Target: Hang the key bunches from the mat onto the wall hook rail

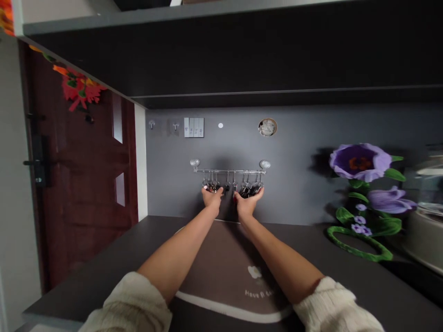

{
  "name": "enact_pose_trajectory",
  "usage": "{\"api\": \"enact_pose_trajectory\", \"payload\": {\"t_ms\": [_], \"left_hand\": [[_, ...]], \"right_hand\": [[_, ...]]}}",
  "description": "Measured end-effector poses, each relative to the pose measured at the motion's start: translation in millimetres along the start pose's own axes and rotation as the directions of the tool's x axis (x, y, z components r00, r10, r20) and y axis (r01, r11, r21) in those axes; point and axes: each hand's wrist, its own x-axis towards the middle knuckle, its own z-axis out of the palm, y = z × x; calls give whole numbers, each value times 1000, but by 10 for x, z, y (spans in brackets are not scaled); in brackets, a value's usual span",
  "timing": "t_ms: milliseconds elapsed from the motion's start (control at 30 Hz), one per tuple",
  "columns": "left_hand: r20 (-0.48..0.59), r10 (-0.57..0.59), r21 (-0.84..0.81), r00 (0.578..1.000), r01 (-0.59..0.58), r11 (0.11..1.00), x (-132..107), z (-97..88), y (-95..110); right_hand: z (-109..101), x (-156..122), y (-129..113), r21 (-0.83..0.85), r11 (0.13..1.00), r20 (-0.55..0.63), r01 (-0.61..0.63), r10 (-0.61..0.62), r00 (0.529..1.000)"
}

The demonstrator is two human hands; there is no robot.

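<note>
Dark metal keys (249,190) on a chrome hook rail (230,171) hang right at the open left hand (212,199) and right hand (248,204) (fingers (217,192) apart, clamped on nothing)

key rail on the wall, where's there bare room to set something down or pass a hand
Bare counter lies between the brown mat and green stem loop, and left of the mat. Grey wall is bare right of the key rail. Crowded: keys under the rail, around left hand and right hand.
</note>
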Motion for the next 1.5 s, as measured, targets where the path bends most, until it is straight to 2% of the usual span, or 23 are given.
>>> {"api": "enact_pose_trajectory", "payload": {"t_ms": [100, 233, 333, 600, 800, 867, 1000, 1100, 1200, 1267, 1333, 1400, 1500], "left_hand": [[-59, -71, -39, 996, 68, 997, -35, -85, 93], [6, -41, -32, 999, 42, 999, -70, -233, 212], [16, 1, -9, 1000, -1, 1000, -82, -291, 308], [24, 99, 3, 995, -99, 995, 18, -265, 620], [74, 160, -23, 984, -158, 987, 140, -218, 878], [110, 170, -49, 979, -166, 985, 142, -218, 942], [251, 154, -68, 956, -141, 988, 54, -302, 986], [404, 91, -18, 910, -92, 996, -85, -454, 933], [553, -14, 68, 833, -28, 997, -250, -656, 798], [600, -87, 136, 795, 5, 991, -352, -801, 663], [627, -141, 210, 766, 8, 978, -437, -941, 508], [663, -181, 298, 727, -34, 954, -497, -1065, 359], [701, -165, 405, 693, -197, 893, -532, -1204, 191]], "right_hand": [[-61, 8, -43, 92, 996, 28, -9, 7, 1000], [-161, 43, -137, 214, 977, 43, -21, 13, 999], [-206, 99, -245, 317, 943, 78, -97, 76, 994], [-129, 317, -542, 493, 836, 64, -239, 239, 969], [-71, 589, -737, 533, 825, 61, -187, 183, 981], [-93, 667, -822, 560, 800, 98, -214, 193, 976], [-261, 660, -981, 594, 745, 270, -304, 171, 947], [-488, 485, -1019, 494, 770, 484, -403, 142, 864], [-730, 230, -945, 324, 818, 653, -475, 170, 738], [-867, 64, -846, 162, 856, 723, -490, 236, 650], [-978, -67, -742, -2, 905, 750, -426, 283, 597], [-1064, -147, -667, -157, 944, 785, -292, 299, 543], [-1159, -167, -625, -303, 952, 858, -55, 297, 420]]}}
